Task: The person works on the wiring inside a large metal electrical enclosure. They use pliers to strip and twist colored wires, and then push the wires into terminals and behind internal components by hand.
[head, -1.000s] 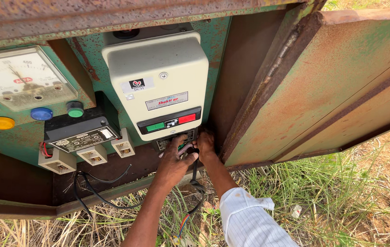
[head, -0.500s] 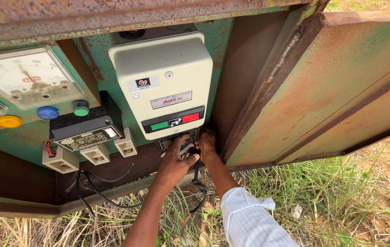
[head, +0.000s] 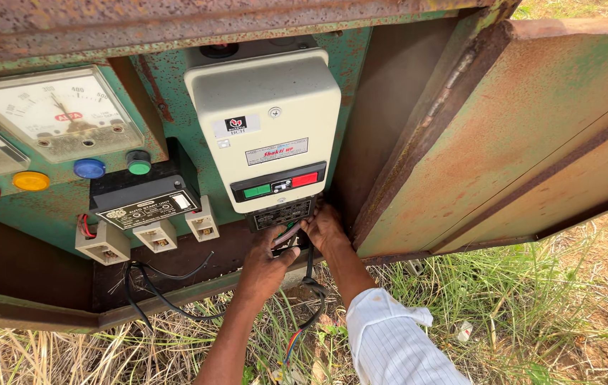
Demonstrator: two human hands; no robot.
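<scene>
Rusty green electrical cabinet (head: 361, 64), door swung open, left hand (head: 265, 267) and right hand (head: 325, 228) both pinching coloured wires (head: 286, 234) just under the cream starter box (head: 265, 125), black cable (head: 309, 285) hanging toward grass (head: 532, 314)

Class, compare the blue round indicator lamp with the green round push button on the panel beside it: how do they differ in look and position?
The blue round indicator lamp is wider and flatter; the green round push button is smaller, with a black collar behind its cap. The blue lamp sits left, next to a yellow round lamp; the green button sits right, just above a black rectangular relay box. Both are round and mounted on the green metal panel.
</scene>
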